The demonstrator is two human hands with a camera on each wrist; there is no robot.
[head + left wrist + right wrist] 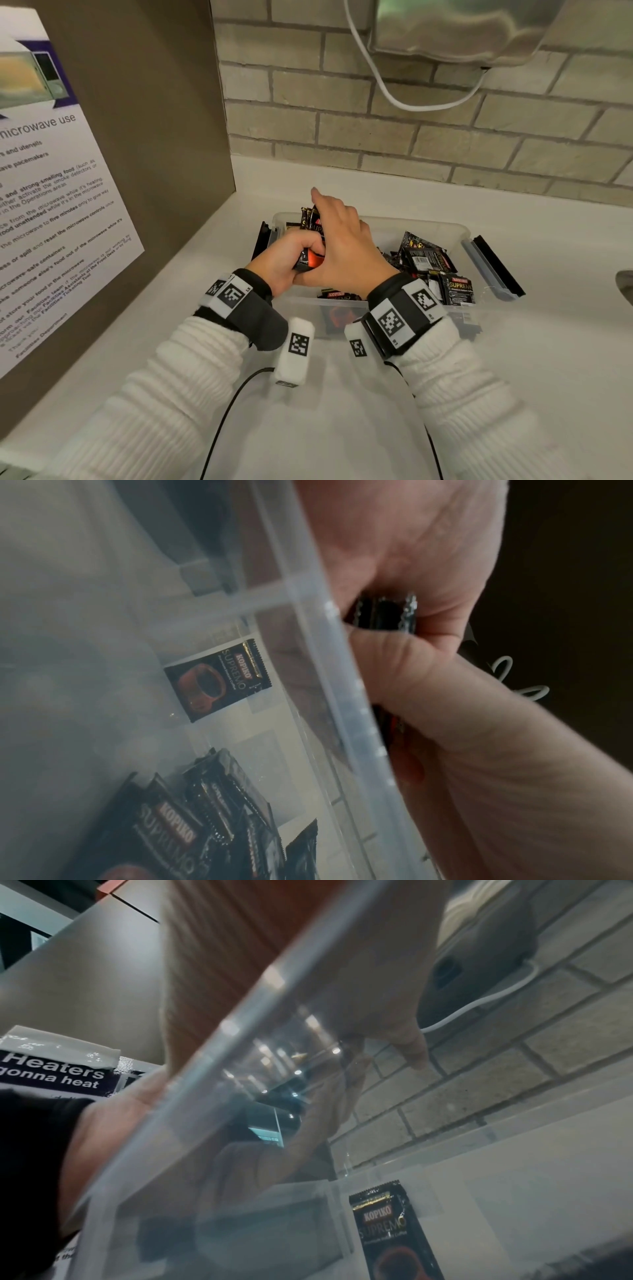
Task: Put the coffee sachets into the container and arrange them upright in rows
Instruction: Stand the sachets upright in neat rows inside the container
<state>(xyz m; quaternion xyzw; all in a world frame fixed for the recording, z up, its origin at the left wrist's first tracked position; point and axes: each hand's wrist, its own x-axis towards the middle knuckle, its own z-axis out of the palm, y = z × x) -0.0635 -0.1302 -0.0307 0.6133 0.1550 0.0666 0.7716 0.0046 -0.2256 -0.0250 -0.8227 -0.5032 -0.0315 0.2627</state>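
Note:
A clear plastic container [428, 224] stands on the white counter. My left hand [287, 260] grips a bundle of black coffee sachets [310, 219] upright over the container's left end. My right hand [342, 246] lies against the bundle with straight fingers, index finger lifted. Loose sachets [428, 260] are heaped in the container's right half. One sachet [339, 296] leans on the near wall. The left wrist view shows the gripped bundle [383, 612] behind the container rim [342, 656], and a single sachet [217, 680]. That single sachet [387, 1229] stands upright in the right wrist view.
A brown panel with a microwave-use poster [51, 205] closes off the left side. The brick wall [445, 144] runs behind, with a white cable [411, 102] and a metal appliance [462, 31] above. Black lid clips [496, 267] stick out from the container's ends.

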